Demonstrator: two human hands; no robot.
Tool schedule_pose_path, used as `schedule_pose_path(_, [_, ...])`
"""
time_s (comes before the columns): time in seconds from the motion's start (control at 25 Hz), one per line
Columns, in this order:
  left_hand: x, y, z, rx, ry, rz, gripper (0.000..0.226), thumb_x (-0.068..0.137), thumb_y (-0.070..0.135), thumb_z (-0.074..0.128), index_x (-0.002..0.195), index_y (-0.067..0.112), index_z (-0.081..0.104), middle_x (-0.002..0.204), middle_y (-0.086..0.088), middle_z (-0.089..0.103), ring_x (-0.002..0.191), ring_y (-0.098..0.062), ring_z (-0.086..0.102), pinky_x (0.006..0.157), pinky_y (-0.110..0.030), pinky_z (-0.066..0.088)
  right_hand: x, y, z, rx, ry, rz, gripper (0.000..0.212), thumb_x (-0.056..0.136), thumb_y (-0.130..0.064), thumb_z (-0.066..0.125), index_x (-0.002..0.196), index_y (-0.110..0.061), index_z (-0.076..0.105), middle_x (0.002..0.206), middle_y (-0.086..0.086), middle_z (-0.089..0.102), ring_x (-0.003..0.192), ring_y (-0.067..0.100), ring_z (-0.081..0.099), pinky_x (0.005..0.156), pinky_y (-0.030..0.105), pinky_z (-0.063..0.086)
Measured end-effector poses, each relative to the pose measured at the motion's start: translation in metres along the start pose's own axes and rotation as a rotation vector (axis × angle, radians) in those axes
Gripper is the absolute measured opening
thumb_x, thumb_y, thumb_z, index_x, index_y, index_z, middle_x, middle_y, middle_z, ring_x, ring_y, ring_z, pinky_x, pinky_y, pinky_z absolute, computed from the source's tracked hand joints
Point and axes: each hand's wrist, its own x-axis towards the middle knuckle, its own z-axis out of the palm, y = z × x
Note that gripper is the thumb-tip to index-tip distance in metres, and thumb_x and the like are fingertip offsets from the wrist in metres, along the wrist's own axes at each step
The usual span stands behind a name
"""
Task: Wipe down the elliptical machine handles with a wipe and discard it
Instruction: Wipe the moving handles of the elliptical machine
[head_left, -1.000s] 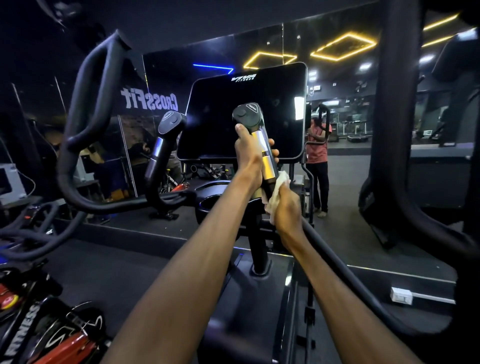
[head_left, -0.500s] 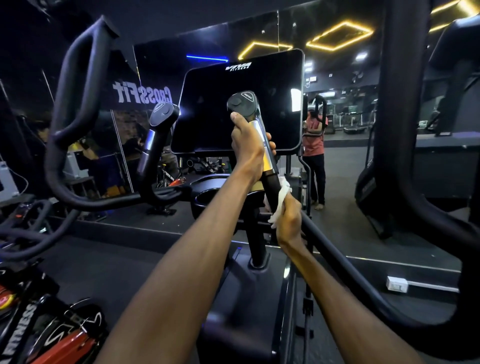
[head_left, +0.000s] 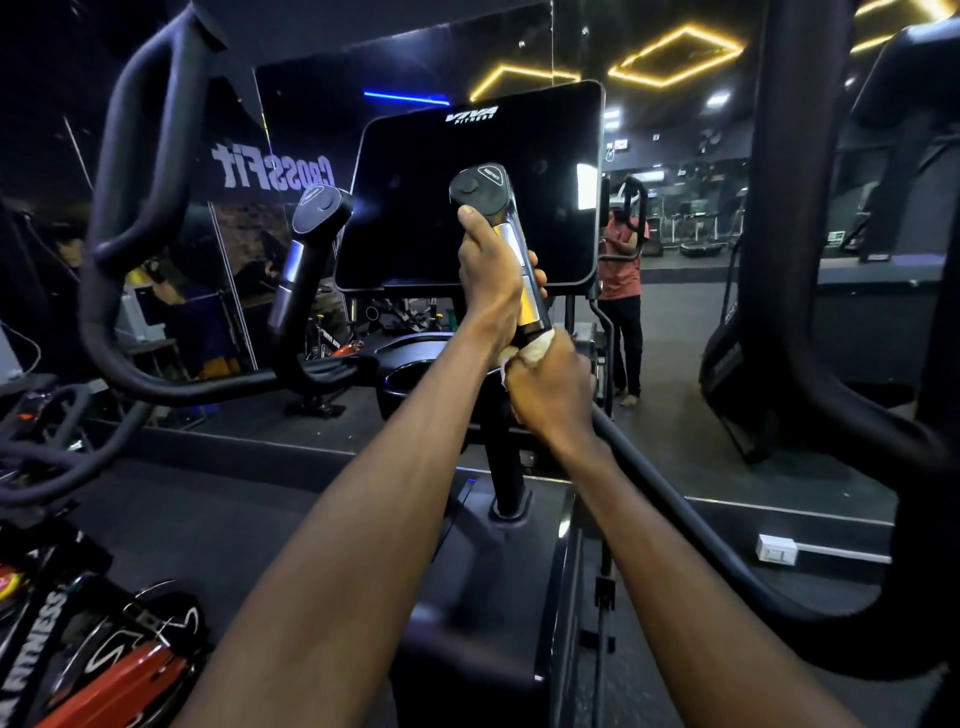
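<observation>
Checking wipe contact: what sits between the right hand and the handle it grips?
In the head view, the white wipe is bunched between the right hand and the handle; only its edges show.

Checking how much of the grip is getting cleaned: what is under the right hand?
The right hand grips the right handle just below its metal sensor plate, with the white wipe bunched under its fingers. Only the wipe's edges show; the handle beneath is covered.
</observation>
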Motion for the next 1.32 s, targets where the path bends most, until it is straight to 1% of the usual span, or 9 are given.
schedule_pose_path(0.12, [0.000, 0.000, 0.000, 0.009, -0.011, 0.006, 0.066, 0.101, 0.058, 0.015, 0.092, 0.006, 0.053, 0.063, -0.013, 0.055, 0.044, -0.022, 0.055, 0.044, -0.029, 0.046, 0.021, -0.011, -0.017, 0.373, -0.293, 0.156, 0.010, 0.057, -0.011, 0.067, 0.068, -0.012, 0.066, 0.064, 0.007, 0.065, 0.058, 0.022, 0.058, 0.057, 0.029, 0.044])
schedule_pose_path(0.24, [0.000, 0.000, -0.001, 0.020, -0.009, 0.002, 0.066, 0.101, 0.058, 0.015, 0.097, 0.005, 0.053, 0.064, -0.013, 0.056, 0.044, -0.022, 0.055, 0.043, -0.029, 0.047, 0.024, -0.012, -0.024, 0.549, -0.489, 0.256, 0.009, 0.066, -0.001, 0.068, 0.071, -0.008, 0.064, 0.063, 0.010, 0.059, 0.052, 0.022, 0.052, 0.049, 0.027, 0.040])
schedule_pose_path(0.4, [0.004, -0.002, -0.004, 0.079, -0.027, 0.009, 0.068, 0.101, 0.058, 0.014, 0.102, 0.003, 0.055, 0.067, -0.011, 0.059, 0.049, -0.023, 0.059, 0.049, -0.034, 0.052, 0.023, -0.011, -0.007, 0.229, -0.150, 0.091, 0.010, 0.069, -0.018, 0.066, 0.062, -0.017, 0.060, 0.055, -0.001, 0.060, 0.052, 0.020, 0.055, 0.048, 0.027, 0.039])
schedule_pose_path(0.52, [-0.001, -0.007, -0.012, 0.294, 0.031, 0.082, 0.069, 0.100, 0.057, 0.015, 0.105, 0.005, 0.060, 0.085, -0.010, 0.067, 0.080, -0.027, 0.066, 0.081, -0.046, 0.056, -0.002, 0.016, 0.002, 0.086, 0.044, -0.143, 0.014, 0.080, -0.022, 0.066, 0.070, -0.022, 0.055, 0.059, -0.010, 0.056, 0.055, 0.008, 0.057, 0.049, 0.021, 0.040])
schedule_pose_path(0.68, [-0.019, -0.029, -0.034, 0.505, 0.138, 0.134, 0.046, 0.105, 0.041, 0.025, 0.095, 0.011, 0.058, 0.091, -0.002, 0.061, 0.092, -0.025, 0.058, 0.085, -0.039, 0.045, 0.000, 0.009, 0.009, 0.224, 0.140, -0.002, 0.017, 0.078, -0.028, 0.074, 0.071, -0.024, 0.059, 0.062, -0.008, 0.062, 0.061, 0.013, 0.061, 0.058, 0.028, 0.046])
schedule_pose_path(0.88, [-0.039, -0.053, -0.051, 0.351, 0.104, 0.017, 0.023, 0.097, 0.033, 0.047, 0.078, 0.020, 0.048, 0.074, 0.003, 0.054, 0.072, -0.017, 0.050, 0.069, -0.036, 0.043, 0.000, 0.047, 0.013, 0.260, 0.012, -0.221, 0.019, 0.083, -0.016, 0.068, 0.097, -0.024, 0.058, 0.079, -0.008, 0.063, 0.077, 0.016, 0.064, 0.065, 0.040, 0.055])
schedule_pose_path(1.08, [-0.091, -0.082, -0.055, 0.192, 0.067, -0.099, 0.012, 0.082, 0.026, 0.058, 0.079, 0.014, 0.057, 0.067, -0.006, 0.064, 0.059, -0.021, 0.060, 0.057, -0.037, 0.050, 0.006, 0.091, 0.004, -0.199, -0.206, -0.122, 0.056, 0.073, -0.038, 0.066, 0.125, -0.027, 0.048, 0.122, 0.000, 0.046, 0.117, 0.022, 0.041, 0.094, 0.032, 0.037])
schedule_pose_path(1.2, [-0.115, -0.101, -0.048, 0.213, 0.113, -0.141, 0.017, 0.072, 0.027, 0.060, 0.087, 0.019, 0.064, 0.086, -0.008, 0.073, 0.082, -0.026, 0.070, 0.080, -0.046, 0.058, -0.011, 0.082, -0.013, 0.161, -0.255, -0.189, 0.028, 0.081, -0.016, 0.060, 0.109, -0.021, 0.061, 0.101, 0.006, 0.064, 0.098, 0.027, 0.060, 0.077, 0.021, 0.050])
schedule_pose_path(1.32, [-0.119, -0.101, -0.046, 0.201, 0.175, -0.132, 0.015, 0.079, 0.029, 0.058, 0.088, 0.020, 0.067, 0.088, -0.004, 0.073, 0.087, -0.023, 0.069, 0.086, -0.046, 0.056, -0.010, 0.065, -0.023, 0.897, -0.090, 0.500, 0.016, 0.090, 0.002, 0.050, 0.095, -0.004, 0.065, 0.082, 0.013, 0.065, 0.068, 0.024, 0.062, 0.048, 0.027, 0.054])
